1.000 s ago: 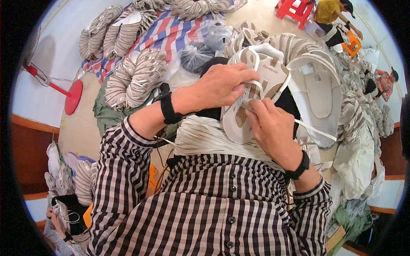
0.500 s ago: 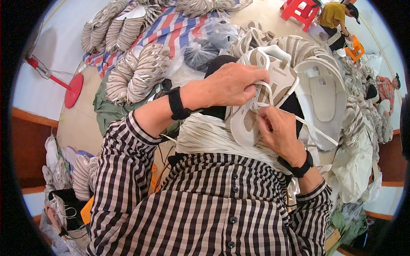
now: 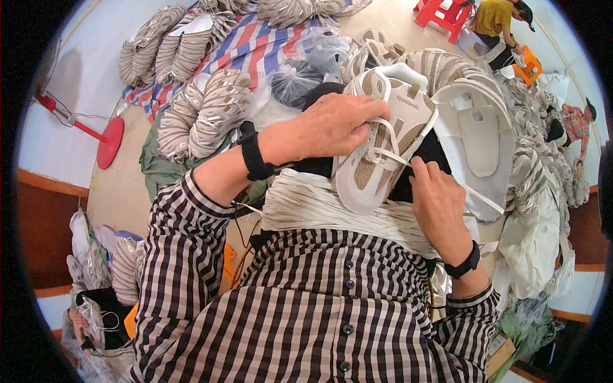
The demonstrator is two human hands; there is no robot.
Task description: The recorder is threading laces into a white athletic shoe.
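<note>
A beige and white shoe upper [image 3: 359, 188] lies on dark cloth before me, its toe toward my body. A white shoelace [image 3: 388, 153] runs in loops across its eyelets. My left hand [image 3: 333, 126] is closed at the upper's left side, with the lace between its fingers. On the other side my right hand [image 3: 439, 199] pinches the lace and draws it taut; its loose end trails off to the right. A thick bundle of white laces [image 3: 306, 207] lies across my lap, below the upper.
Strings of nested shoe uppers [image 3: 204, 115] lie left and right. Beyond are a striped sheet [image 3: 246, 48], clear plastic bags [image 3: 297, 80], and a red stool [image 3: 445, 16]. A red-based stand [image 3: 111, 142] is at left. Other people [image 3: 493, 19] work at the edges.
My right hand has moved right and away from the upper, pulling the lace through. The left hand has shifted slightly left, and the upper has shifted slightly left with it.
</note>
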